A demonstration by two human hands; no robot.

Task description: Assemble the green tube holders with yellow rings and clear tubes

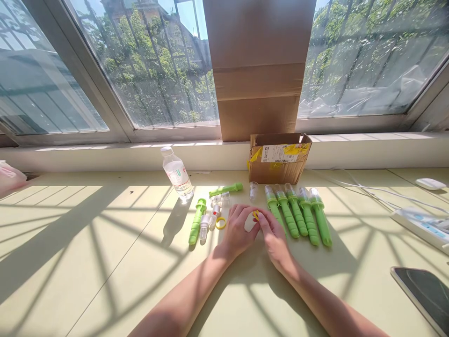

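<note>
My left hand (240,230) and my right hand (274,237) meet over the table, fingertips pinched around a small yellow ring (256,215). My fingers partly cover it. Left of my left hand lies another yellow ring (220,223), flat on the table. Close by are a small clear vial with a white cap (204,228), a second vial with a red dot (214,217), and a green ribbed tube (198,222). Another green tube (226,189) lies behind clear plastic cups (220,198). Beyond my fingers stands a clear cup (253,191).
Several green tubes with clear caps (306,215) lie in a row at right. A water bottle (177,175) stands back left, an open cardboard box (278,159) by the sill. A power strip (423,227), white cables (372,188) and a phone (424,295) are far right.
</note>
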